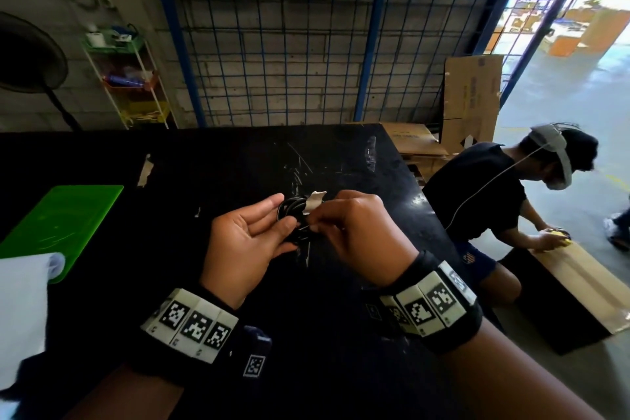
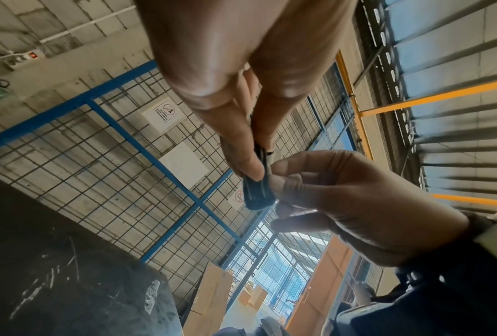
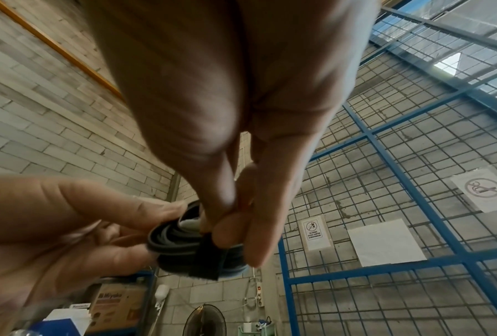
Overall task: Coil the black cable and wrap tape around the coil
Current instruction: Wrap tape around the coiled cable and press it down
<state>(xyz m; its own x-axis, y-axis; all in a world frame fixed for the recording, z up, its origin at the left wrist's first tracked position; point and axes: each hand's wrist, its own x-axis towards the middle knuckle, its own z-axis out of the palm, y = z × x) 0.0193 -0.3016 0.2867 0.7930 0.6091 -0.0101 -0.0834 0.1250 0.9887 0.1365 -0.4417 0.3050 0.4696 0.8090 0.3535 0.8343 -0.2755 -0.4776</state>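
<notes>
The small coil of black rubbery cable is held up over the middle of the scratched black tabletop. The left hand pinches its near side; the right hand grasps a pale tape strip on it. Keep the loops squeezed flat, pull the tape taut, and press it round snugly

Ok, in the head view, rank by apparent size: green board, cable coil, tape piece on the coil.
1. green board, clearly largest.
2. cable coil, partly hidden by both hands.
3. tape piece, smallest.
</notes>
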